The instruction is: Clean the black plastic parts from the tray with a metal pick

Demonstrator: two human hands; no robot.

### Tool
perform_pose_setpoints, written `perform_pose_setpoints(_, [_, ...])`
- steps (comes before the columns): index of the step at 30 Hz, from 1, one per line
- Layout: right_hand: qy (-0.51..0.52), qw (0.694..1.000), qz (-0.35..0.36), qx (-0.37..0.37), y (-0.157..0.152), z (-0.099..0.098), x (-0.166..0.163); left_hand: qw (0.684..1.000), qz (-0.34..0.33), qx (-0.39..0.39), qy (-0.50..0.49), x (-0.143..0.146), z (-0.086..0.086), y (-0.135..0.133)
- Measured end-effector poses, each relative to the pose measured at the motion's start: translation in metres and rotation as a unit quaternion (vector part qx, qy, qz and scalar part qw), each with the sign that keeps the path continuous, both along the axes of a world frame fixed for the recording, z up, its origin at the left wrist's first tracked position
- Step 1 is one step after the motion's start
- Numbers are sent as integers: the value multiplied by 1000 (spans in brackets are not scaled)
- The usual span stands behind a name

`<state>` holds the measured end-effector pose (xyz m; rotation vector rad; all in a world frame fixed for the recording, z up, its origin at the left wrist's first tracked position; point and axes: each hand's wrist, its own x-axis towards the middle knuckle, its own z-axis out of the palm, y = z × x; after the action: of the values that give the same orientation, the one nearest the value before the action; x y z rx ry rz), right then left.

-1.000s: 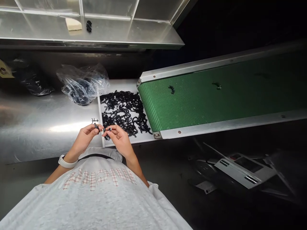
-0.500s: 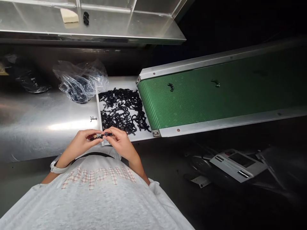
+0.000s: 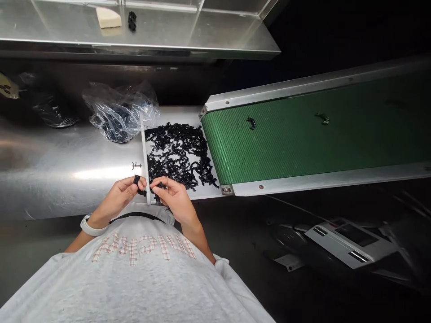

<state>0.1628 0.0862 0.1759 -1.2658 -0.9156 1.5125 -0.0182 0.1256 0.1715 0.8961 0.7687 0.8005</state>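
My left hand (image 3: 123,194) is closed in a pinch on a small black plastic part (image 3: 138,185) near the front of the steel table. My right hand (image 3: 171,197) is also pinched shut, on another small black part (image 3: 158,184), its fingertips almost touching the left hand's. Both hands hover over the near left corner of a white tray (image 3: 202,193) holding a heap of black plastic parts (image 3: 178,154). A single small black piece (image 3: 136,166) lies on the steel table just left of the tray.
A green conveyor belt (image 3: 303,139) slopes down to the tray, carrying two black parts (image 3: 251,122). A clear plastic bag (image 3: 119,112) of black parts sits behind the tray. A steel shelf (image 3: 168,36) above holds a pale block and a black piece. A grey device (image 3: 350,244) lies lower right.
The hands came together half a second ago with the parts joined in line, and now have drawn slightly apart, each pinching a piece. The view shifted a little to the right.
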Motion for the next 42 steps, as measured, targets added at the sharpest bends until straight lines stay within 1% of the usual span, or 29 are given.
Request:
perform_pose_setpoints(3, [-15, 999, -28, 32, 0, 7, 2, 997, -27, -53, -47, -2, 2, -3])
perform_pose_setpoints(6, [-23, 998, -22, 50, -2, 17, 2, 984, -62, -130, -103, -5, 3, -4])
perform_pose_setpoints(10, [-35, 997, -21, 60, -6, 25, -1, 967, -106, -185, -139, -8, 5, -4])
perform_pose_setpoints(14, [-35, 997, -18, 66, -6, 23, -3, 962, -130, -198, -137, -11, 5, -4])
perform_pose_setpoints(19, [-20, 998, 24, 51, -6, 20, -5, 962, -159, -178, -132, -12, 3, -5])
perform_pose_setpoints(22, [-18, 998, 23, 53, -8, 21, -3, 964, -145, -183, -129, -12, 4, -5])
perform_pose_setpoints(23, [-20, 998, 15, 64, -9, 22, -3, 964, -140, -186, -130, -12, 4, -5])
perform_pose_setpoints(25, [-25, 993, -10, 118, -12, 24, -2, 964, -126, -191, -136, -12, 5, -5])
perform_pose_setpoints(28, [-37, 975, -43, 217, -15, 25, -3, 959, -105, -211, -158, -10, 8, -8])
perform_pose_setpoints(31, [-60, 963, -49, 259, -18, 22, -7, 953, -81, -229, -183, -6, 11, -14])
perform_pose_setpoints(35, [-134, 937, -63, 316, -20, 13, -11, 959, -68, -211, -178, 2, 14, -21])
perform_pose_setpoints(38, [-183, 928, -60, 321, -22, 10, -11, 966, -58, -193, -162, 6, 15, -22])
perform_pose_setpoints(40, [-186, 930, -54, 313, -24, 12, -8, 972, -47, -174, -152, 5, 15, -23])
perform_pose_setpoints(42, [-168, 939, -55, 295, -26, 18, -4, 979, -48, -142, -141, 2, 15, -23])
